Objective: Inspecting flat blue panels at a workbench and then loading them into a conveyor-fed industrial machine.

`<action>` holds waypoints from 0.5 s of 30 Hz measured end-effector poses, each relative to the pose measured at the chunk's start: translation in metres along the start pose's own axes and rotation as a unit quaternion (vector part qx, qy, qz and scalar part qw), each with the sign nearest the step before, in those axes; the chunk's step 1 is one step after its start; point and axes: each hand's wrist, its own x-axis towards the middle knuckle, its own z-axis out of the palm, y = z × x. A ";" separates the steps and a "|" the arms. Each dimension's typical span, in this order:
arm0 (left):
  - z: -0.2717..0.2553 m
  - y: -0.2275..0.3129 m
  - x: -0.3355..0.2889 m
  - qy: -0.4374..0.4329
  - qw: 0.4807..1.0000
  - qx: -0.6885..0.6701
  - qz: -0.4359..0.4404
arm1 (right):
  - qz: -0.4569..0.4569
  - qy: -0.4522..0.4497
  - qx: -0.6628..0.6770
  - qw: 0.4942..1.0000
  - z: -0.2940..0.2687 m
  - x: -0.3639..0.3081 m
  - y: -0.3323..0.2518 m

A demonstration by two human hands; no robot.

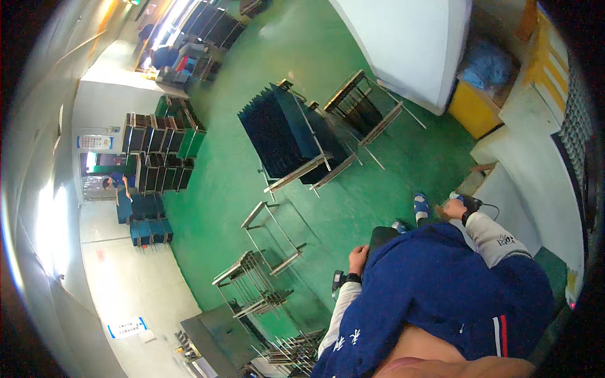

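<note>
From where I stand, the person in the dark blue top (416, 271) has both arms lowered, one hand out on each side of the body. The left hand (358, 259) is loosely curled beside a dark-covered leg (381, 238), with no object visible in it; a dark device (338, 281) sits at that wrist. The right hand (453, 208) is partly bent, next to a dark device with a cable (469, 203) at the wrist — whether its fingers grip anything, I cannot tell.

Nearest the left hand is a bare metal frame (287, 261), standing on the green floor (208, 214) to the hand's left, apart from it and untouched. A second metal frame with several bars (252, 286) stands close by, nearer the wall. Ahead of both hands, well apart from them, is a rack of dark panels (283, 129), its sheets packed side by side — with another metal rack (362, 107) just beyond. A pale panel (507, 205) is near the right hand, on its right.

Across the room, a co-worker (118, 183) leans over dark blue stacks (142, 208).
</note>
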 end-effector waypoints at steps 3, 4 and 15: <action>-0.008 -0.001 0.013 0.021 0.999 -0.027 -0.016 | -0.089 -0.041 -0.150 0.984 -0.028 -0.004 -0.012; -0.012 -0.012 0.023 0.032 0.999 -0.034 -0.011 | -0.073 -0.028 -0.118 0.990 -0.040 -0.002 -0.024; -0.098 0.005 0.149 -0.027 0.998 -0.045 0.038 | -0.067 0.094 -0.039 0.993 -0.022 0.065 -0.093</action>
